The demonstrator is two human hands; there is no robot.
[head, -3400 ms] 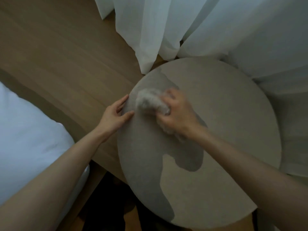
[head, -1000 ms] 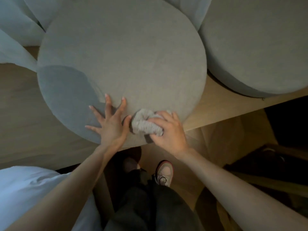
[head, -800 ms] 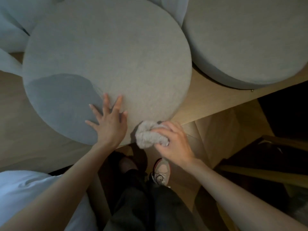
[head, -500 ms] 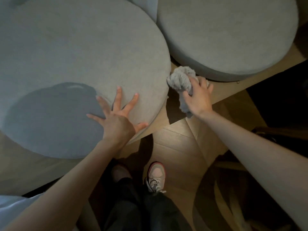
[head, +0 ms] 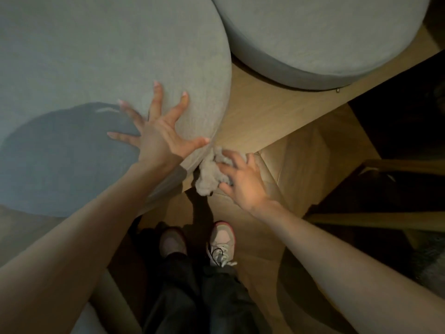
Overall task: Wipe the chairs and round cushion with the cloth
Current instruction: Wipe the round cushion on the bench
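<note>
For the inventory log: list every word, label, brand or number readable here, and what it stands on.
None readable. No print shows on the near cushion, the far cushion, the cloth or the wooden platform. The shoe shows no legible logo in this dim picture.

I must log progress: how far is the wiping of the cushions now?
Done: no wiped area shows. In hand: the right hand holds the crumpled beige cloth against the side of the near round grey cushion; the left hand rests flat on top. To do: the second round grey cushion, untouched.
</note>
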